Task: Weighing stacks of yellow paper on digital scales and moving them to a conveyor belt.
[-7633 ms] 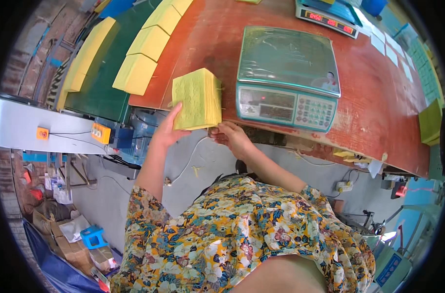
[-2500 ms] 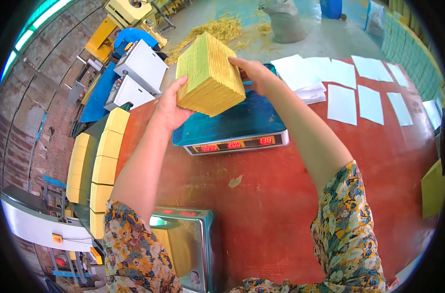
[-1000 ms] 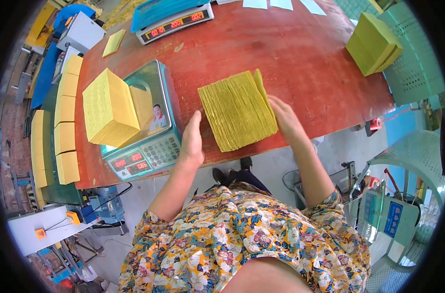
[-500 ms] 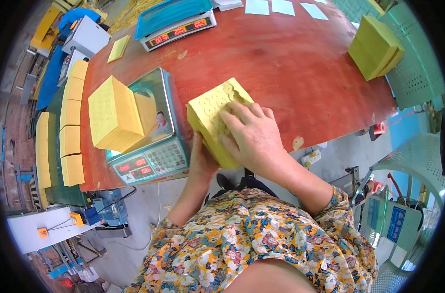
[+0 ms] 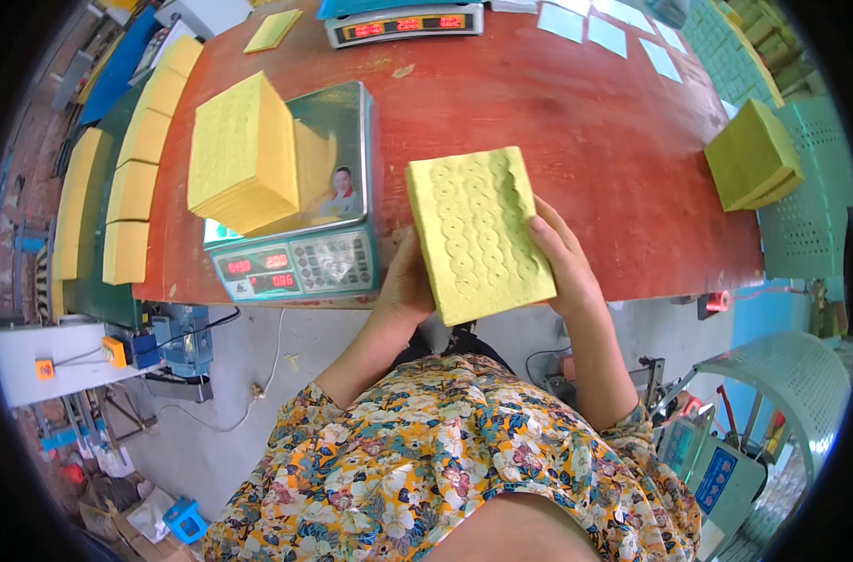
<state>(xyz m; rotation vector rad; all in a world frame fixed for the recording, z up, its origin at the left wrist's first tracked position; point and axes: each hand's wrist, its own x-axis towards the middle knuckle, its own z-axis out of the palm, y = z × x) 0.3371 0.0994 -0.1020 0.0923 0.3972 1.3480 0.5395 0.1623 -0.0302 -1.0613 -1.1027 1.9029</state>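
Note:
Between my hands is a thick stack of yellow paper (image 5: pixel 478 239), its top sheet stamped with rows of scalloped rings. My left hand (image 5: pixel 408 281) grips its left side, the fingers mostly hidden behind and under it. On the right side my right hand (image 5: pixel 565 258) holds the edge, thumb toward the top face. Just left of it stands a teal digital scale (image 5: pixel 290 267) with lit red figures. A second yellow paper stack (image 5: pixel 244 155) rests on the scale's metal plate, tilted in view.
Yellow blocks (image 5: pixel 126 192) line the red table's (image 5: pixel 576 112) left side. Another scale (image 5: pixel 407 25) and a thin yellow pad (image 5: pixel 273 31) are at the far edge, pale sheets (image 5: pixel 606 37) farther right. A yellow stack (image 5: pixel 752 159) stands at the right, by a perforated green chair (image 5: pixel 806 201).
My right hand has moved from the paper's top face to its right side. The stack has turned more upright in view, its top now facing me. The whole view has shifted.

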